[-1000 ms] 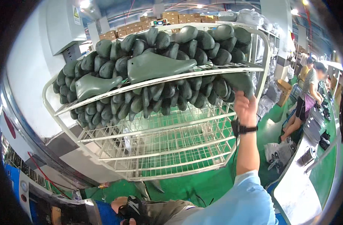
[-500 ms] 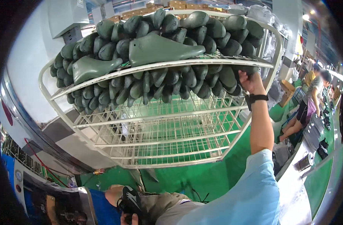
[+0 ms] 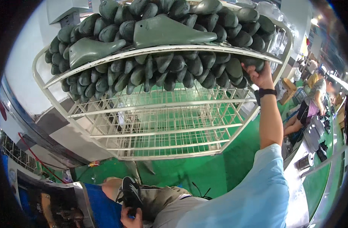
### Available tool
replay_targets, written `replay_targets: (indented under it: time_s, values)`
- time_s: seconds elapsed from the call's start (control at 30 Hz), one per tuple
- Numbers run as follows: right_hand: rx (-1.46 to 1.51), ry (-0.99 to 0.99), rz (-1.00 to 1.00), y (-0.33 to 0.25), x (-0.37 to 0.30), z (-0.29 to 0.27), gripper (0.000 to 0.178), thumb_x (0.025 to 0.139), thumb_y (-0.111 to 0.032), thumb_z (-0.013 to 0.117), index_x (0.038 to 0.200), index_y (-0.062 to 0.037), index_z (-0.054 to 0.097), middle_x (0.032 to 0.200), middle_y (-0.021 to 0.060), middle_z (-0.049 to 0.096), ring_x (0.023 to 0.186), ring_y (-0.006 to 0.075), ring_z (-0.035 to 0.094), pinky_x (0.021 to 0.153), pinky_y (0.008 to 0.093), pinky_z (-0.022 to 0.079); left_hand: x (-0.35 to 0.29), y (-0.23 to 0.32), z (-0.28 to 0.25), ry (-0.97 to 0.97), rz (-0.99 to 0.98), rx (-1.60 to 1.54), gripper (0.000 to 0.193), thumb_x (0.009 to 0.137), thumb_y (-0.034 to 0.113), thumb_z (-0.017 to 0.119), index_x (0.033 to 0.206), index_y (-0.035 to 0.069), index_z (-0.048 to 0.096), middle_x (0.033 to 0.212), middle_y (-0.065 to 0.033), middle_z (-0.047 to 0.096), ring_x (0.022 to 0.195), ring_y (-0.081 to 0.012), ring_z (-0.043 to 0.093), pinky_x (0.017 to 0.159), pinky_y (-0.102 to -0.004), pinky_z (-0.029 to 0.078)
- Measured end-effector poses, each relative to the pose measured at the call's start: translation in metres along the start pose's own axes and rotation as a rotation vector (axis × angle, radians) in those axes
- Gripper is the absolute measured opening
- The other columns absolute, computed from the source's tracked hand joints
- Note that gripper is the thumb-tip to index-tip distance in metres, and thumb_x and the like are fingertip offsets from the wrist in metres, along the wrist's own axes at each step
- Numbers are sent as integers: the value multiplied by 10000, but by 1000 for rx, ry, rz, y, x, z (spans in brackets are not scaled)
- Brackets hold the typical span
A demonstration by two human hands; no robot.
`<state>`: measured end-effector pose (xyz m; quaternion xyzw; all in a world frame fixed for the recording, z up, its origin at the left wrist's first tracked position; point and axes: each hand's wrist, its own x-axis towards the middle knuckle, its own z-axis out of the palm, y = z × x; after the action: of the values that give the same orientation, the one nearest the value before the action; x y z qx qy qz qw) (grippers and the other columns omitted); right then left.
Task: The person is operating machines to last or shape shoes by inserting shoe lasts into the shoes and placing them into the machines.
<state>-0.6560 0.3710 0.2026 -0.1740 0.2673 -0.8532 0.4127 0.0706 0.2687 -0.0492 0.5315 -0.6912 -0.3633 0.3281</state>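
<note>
My right hand (image 3: pixel 262 78) reaches up to the right end of the rack's second shelf. Its fingers are closed around a dark green shoe last (image 3: pixel 254 64), partly hidden under the top shelf's edge. Low in the view, my left hand (image 3: pixel 131 218) grips a black shoe (image 3: pixel 131 193) with a white mark on its side, near my lap. Many more lasts fill the two upper shelves. Two large green lasts, a long one (image 3: pixel 170 33) and a shorter one (image 3: pixel 94 51), lie sideways along the top shelf's front.
The cream wire rack (image 3: pixel 162 107) stands before me, with bare lower shelves over a green floor (image 3: pixel 170 169). At lower left is a machine with a blue panel (image 3: pixel 103 207). On the right, a person (image 3: pixel 314 97) bends by a long workbench (image 3: pixel 295 190) bearing a metal cup (image 3: pixel 305 161).
The rack sits a little higher in view as my head has shifted. My right hand has closed further around the last. More of my left hand and the black shoe shows.
</note>
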Motion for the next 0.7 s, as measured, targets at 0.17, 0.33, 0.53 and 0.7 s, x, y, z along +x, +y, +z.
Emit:
replay_targets:
  time_s: [0.17,0.33,0.53,0.7]
  values:
    - [6,187,-42,-13,17,-2,642,969,-547,550,1419,-97,469,1373,354,399,759,258,588,490,244,486,4,29,0,0,-1,-25,318,872,176,762,1101,-27,674,851,-148,692,722,-231,571,698,-380,478]
    - [-1065,208,-639,-24,24,-60,509,966,-365,609,1357,-59,497,1311,164,589,1086,376,649,702,438,628,-5,2,-5,80,72,-35,366,882,221,765,1124,-32,659,784,-125,665,672,-238,552,656,-396,491]
    - [-1013,785,-678,10,29,-24,437,952,-249,658,1241,43,509,1147,187,648,954,327,672,709,481,639,-15,-6,4,142,-101,-118,357,793,122,779,1044,-79,624,1131,-193,648,1037,-235,553,972,-377,427]
    - [-960,1108,-638,25,66,-23,547,1009,-455,473,1248,33,536,1211,170,629,1035,313,652,737,473,579,-18,-20,-7,99,-63,-80,422,814,143,765,1128,-95,612,1103,-149,651,1002,-217,552,969,-361,432]
